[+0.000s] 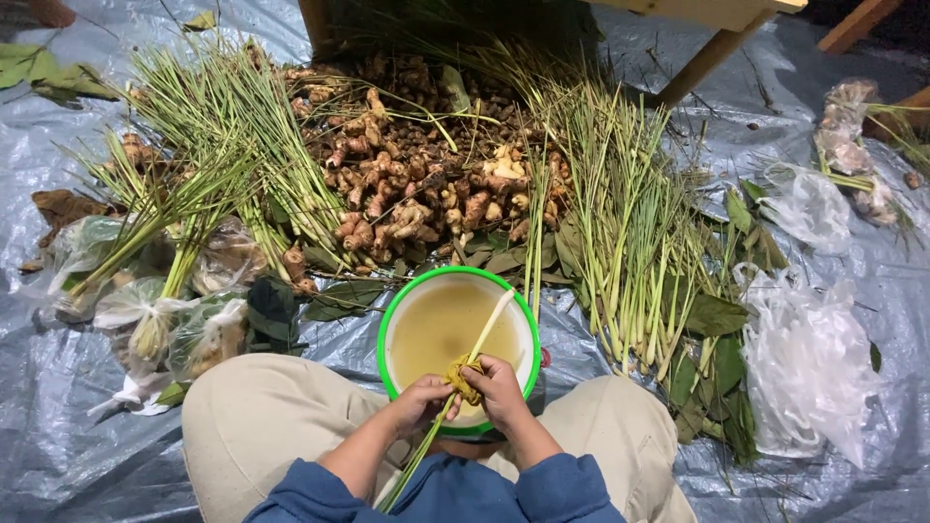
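Over the green-rimmed bowl [392,320] of cloudy water, a lemongrass stalk [484,329] knotted at its middle, gripped by both hands: left [423,399] closed on one side, right [497,387] on the other. Beyond, piled roots [426,184]; lemongrass bundles [620,213] either side; bags [809,368] on grey tarp [58,465]

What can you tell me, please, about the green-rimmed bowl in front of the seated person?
The green-rimmed bowl is round, plastic-looking, with a bright green rim and pale inside. It stands upright on the grey tarp between the person's knees, holding cloudy yellowish liquid. A lemongrass stalk slants across it, its pale end over the far side. The left hand and right hand hold the stalk over its near edge. Dark leaves lie against its far side.
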